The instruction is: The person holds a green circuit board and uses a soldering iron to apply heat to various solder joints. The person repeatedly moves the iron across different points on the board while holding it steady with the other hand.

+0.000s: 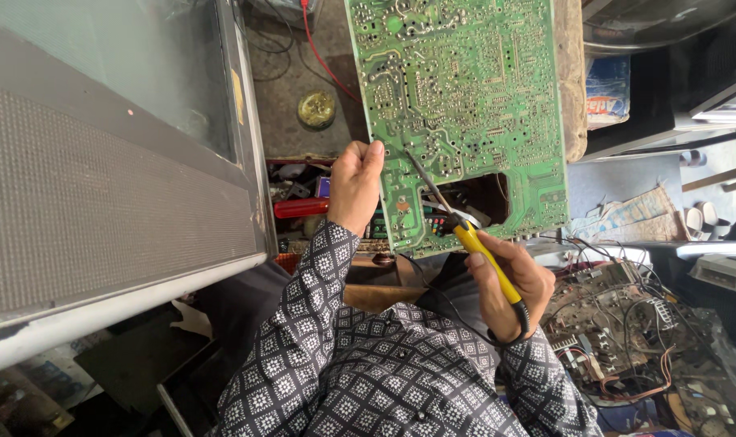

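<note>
Left hand (353, 188) gripping green circuit board (465, 105) edge, right hand (506, 283) clenched around yellow-handled soldering iron (465, 231)

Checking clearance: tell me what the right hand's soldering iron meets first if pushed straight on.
The right hand points the soldering iron up-left; its tip already looks to be at the green circuit board, though contact is unclear.

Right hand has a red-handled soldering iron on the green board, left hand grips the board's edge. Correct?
Not quite. In the head view the soldering iron in the right hand has a yellow handle, not red. Its tip is on the green board, and the left hand grips the board's edge.
</note>
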